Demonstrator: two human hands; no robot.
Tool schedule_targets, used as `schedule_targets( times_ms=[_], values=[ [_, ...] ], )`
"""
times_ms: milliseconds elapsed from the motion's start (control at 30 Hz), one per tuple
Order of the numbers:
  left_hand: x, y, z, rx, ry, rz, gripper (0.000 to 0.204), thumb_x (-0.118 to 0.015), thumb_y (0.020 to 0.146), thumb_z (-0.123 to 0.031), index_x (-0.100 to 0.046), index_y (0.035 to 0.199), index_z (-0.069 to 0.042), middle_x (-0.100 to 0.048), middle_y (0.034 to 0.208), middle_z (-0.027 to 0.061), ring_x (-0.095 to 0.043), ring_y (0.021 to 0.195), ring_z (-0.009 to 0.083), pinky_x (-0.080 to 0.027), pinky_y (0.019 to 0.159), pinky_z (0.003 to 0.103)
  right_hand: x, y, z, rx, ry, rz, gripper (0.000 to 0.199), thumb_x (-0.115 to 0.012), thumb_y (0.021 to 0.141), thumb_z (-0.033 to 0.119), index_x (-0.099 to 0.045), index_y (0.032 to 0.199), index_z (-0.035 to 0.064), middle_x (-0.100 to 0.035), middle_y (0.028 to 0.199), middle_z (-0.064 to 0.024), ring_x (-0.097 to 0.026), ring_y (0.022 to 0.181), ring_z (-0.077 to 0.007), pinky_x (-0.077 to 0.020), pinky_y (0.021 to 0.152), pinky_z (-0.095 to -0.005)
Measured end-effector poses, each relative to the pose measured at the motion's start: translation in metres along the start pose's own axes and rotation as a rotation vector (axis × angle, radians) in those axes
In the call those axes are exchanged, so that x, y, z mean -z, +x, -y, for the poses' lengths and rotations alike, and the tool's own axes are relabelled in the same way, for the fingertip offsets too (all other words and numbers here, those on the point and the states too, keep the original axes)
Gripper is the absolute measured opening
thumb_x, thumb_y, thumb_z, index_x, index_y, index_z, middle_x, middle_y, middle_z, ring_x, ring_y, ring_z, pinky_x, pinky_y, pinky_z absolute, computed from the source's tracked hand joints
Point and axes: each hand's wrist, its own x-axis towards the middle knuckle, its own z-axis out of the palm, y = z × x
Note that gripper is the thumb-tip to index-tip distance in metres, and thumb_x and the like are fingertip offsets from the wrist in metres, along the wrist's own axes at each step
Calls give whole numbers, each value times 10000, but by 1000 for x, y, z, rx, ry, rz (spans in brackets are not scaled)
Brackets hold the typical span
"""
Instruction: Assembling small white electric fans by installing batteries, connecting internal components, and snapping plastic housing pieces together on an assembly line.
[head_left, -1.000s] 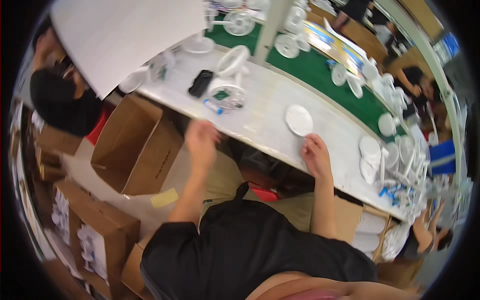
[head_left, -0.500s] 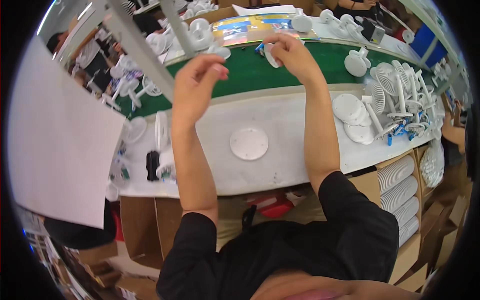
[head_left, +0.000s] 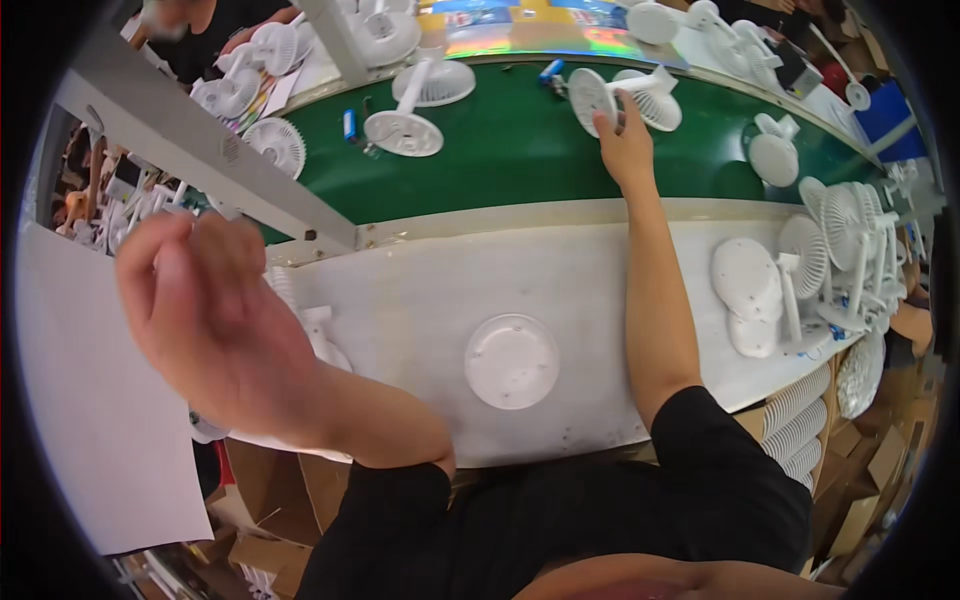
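Observation:
On the green belt (head_left: 480, 170), my right hand (head_left: 628, 150) has its fingers on the round base of a small white fan (head_left: 592, 103). The fan lies on its side, its cage beyond my fingers. Blue parts, apparently a battery (head_left: 551, 71) with wires, lie beside the base. My left hand (head_left: 215, 310) is raised over the table's left side, close to the camera and a little blurred. Its fingers are curled in, and nothing shows in them. Between my arms, a white round plate (head_left: 512, 362) lies flat on the white worktable (head_left: 420, 310).
Another white fan (head_left: 405, 132) lies on the belt to the left. Several fans (head_left: 850, 225) and stacked round plates (head_left: 747, 280) crowd the table's right. A grey metal post (head_left: 210, 140) slants across the left, beside a large white sheet (head_left: 100, 400). Cardboard boxes (head_left: 275, 490) stand below.
My right hand has come onto the fan's base on the belt. My left hand has swung left and down, nearer the camera. The view has shifted; more of the belt shows.

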Motion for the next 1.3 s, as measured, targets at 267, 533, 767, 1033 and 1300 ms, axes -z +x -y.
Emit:
schedule_targets(
  times_ms=[267, 533, 767, 1033, 1300],
  values=[
    [1, -11, 9, 122, -95, -155, 196, -451, 939, -117, -583, 985, 20, -327, 583, -46, -288, 549, 85, -248, 559, 260, -24, -30, 45, 152, -64, 69, 288, -557, 903, 91, -618, 1173, 11, -687, 949, -134, -633, 802, -254, -497, 734, -333],
    [-50, -12, 24, 250, -197, 25, 77, -587, 773, 2, -611, 763, -70, -403, 497, -74, -280, 454, 50, -221, 456, 213, -101, -52, 120, 241, -39, 454, 294, -612, 868, 144, -629, 1131, 12, -682, 900, -122, -627, 779, -240, -497, 717, -327],
    [-69, -6, 24, 225, -185, 94, 89, -610, 698, 15, -573, 678, -63, -443, 457, -5, -330, 409, 129, -268, 441, 265, -161, -52, 162, 438, -241, 656, 274, -650, 861, 150, -613, 1093, 9, -672, 891, -116, -622, 771, -226, -500, 720, -333],
    [-70, -1, 25, 198, -240, 100, 58, -583, 768, -7, -599, 737, -53, -413, 476, -41, -282, 436, 70, -218, 473, 223, -226, -33, 176, 848, -268, 516, 283, -702, 821, 187, -620, 1024, 8, -659, 814, -100, -596, 702, -197, -480, 641, -319],
    [-65, -1, 35, 150, -127, -13, 58, -601, 691, 0, -562, 667, -34, -490, 473, 50, -403, 414, 196, -331, 461, 307, -286, -43, 191, 924, 113, 927, 201, -727, 800, 178, -646, 926, 45, -633, 766, -38, -553, 638, -150, -461, 613, -253]
  ],
)
